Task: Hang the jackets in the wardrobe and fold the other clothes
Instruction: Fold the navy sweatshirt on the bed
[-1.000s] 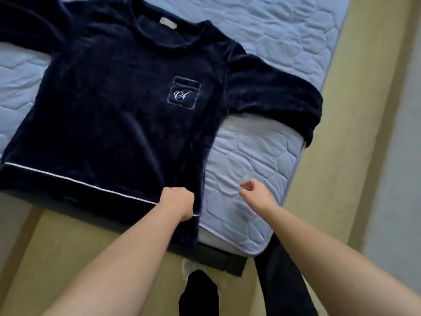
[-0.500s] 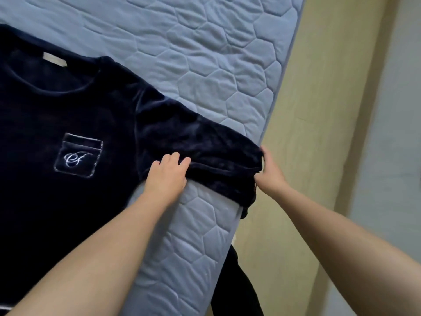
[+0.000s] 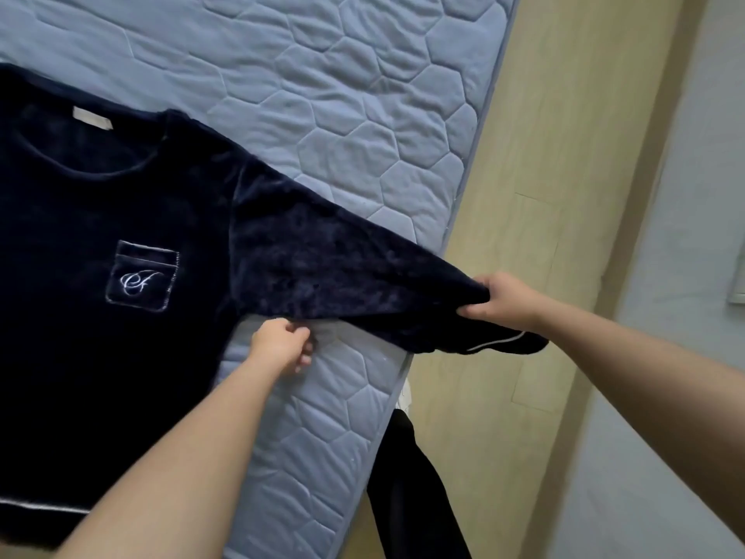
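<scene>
Navy velour sweater (image 3: 100, 357), front up on the quilted bed (image 3: 342, 115), near its right edge.
Embroidered chest pocket (image 3: 143, 276), white-piped cuff (image 3: 496, 342). Right hand (image 3: 504, 300) grips the sleeve (image 3: 342, 272) end, now lifted past the edge; left hand (image 3: 282, 346), earlier flat on it, pinches its lower seam.

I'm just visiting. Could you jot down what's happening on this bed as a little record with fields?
Garment: dark navy sweater, spread front-up on the mattress
Detail: chest pocket with pale embroidered monogram
Right hand: grips the sleeve near its cuff, raised past the mattress edge
Left hand: pinches the sleeve's lower edge near the armpit
Stage: no fold made yet
Beside bed: pale wood-look floor
</scene>
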The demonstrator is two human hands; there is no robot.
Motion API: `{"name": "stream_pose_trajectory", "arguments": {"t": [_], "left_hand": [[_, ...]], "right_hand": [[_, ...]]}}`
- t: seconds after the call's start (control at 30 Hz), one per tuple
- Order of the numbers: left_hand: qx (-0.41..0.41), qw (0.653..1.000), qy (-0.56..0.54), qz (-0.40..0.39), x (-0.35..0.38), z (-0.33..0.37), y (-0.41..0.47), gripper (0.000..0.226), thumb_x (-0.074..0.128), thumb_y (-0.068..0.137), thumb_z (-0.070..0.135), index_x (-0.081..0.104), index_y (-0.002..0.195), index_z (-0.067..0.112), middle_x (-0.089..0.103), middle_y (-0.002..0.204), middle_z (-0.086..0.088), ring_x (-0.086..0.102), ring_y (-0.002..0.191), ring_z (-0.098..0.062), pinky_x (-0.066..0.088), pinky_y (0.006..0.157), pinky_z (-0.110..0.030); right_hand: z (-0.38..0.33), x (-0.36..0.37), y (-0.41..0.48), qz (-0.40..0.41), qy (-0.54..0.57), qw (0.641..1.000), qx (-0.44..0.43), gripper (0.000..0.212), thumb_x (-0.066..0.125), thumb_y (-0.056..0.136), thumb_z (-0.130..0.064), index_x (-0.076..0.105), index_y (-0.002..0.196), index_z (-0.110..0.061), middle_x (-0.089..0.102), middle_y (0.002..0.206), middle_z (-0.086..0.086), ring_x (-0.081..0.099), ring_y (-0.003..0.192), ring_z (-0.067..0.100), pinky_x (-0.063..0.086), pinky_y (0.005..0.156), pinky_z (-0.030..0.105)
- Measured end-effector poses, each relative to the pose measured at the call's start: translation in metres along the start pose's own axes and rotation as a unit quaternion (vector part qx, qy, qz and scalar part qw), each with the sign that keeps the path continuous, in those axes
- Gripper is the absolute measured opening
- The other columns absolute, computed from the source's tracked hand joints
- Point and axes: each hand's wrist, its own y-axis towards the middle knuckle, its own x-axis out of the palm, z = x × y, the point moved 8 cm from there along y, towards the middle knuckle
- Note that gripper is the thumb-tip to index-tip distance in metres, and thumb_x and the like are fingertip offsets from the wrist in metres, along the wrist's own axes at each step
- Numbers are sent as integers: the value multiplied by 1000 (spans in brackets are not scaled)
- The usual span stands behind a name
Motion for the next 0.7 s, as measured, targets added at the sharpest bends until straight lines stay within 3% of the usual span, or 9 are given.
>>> {"name": "stream_pose_trajectory", "arguments": {"t": [0.07,0.17,0.2,0.27,0.4,0.47,0.57,0.63,0.7], "left_hand": [[-29,964,-254,73,-7,4,4,7,52,96,11,50,100,5,62,107,-18,66,63,-17,54,48,-28],[-36,868,-490,74,-2,18,16,62,69,86,34,39,135,12,56,124,-5,64,97,-22,58,79,-39],[-46,855,-511,80,0,19,18,72,73,82,37,36,140,15,54,127,-1,62,105,-23,55,88,-42],[-79,865,-483,112,1,12,17,78,75,80,36,34,142,13,51,125,4,57,108,-20,49,96,-36],[-102,868,-457,166,-6,-3,14,52,74,80,33,51,122,11,58,101,6,58,85,-15,49,79,-28],[-105,850,-505,107,-2,0,13,35,68,83,32,55,111,14,61,100,3,61,86,-17,53,76,-31],[-62,830,-552,-56,14,19,5,4,56,90,11,58,91,14,62,90,-4,61,80,-18,51,66,-32],[-39,845,-523,-101,24,21,1,10,55,91,1,58,93,10,63,87,-7,65,75,-17,55,63,-33],[-39,855,-511,-80,29,16,-1,22,63,89,6,55,109,11,66,97,-7,66,76,-16,55,59,-31]], "right_hand": [[5,1,-4,-37,13,999,7,10,74,75,-32,65,80,-33,70,72,-16,66,72,2,45,60,13],[33,10,-9,-127,-87,984,86,19,80,68,-37,64,79,-33,70,74,-14,67,75,6,50,67,23],[43,12,-10,-143,-120,976,108,19,80,68,-36,64,77,-30,70,75,-11,67,76,11,51,68,26],[54,12,-12,-130,-109,977,126,13,77,72,-29,64,74,-27,68,73,-8,66,76,16,50,66,27],[64,-2,-19,-43,43,992,113,7,68,80,-20,70,86,-22,69,72,-6,67,72,12,48,63,22],[71,-5,-30,-40,82,989,114,11,75,79,-26,71,89,-26,74,78,-6,70,74,11,50,66,23],[93,0,-48,-129,102,975,152,26,80,76,-22,70,100,-18,75,93,4,72,87,20,54,83,34],[113,2,-62,-188,95,957,198,26,78,77,-14,69,101,-7,74,96,12,71,91,27,54,88,39],[128,-5,-68,-163,121,953,224,20,72,82,-13,69,100,-6,75,93,11,71,89,25,55,79,33]]}}
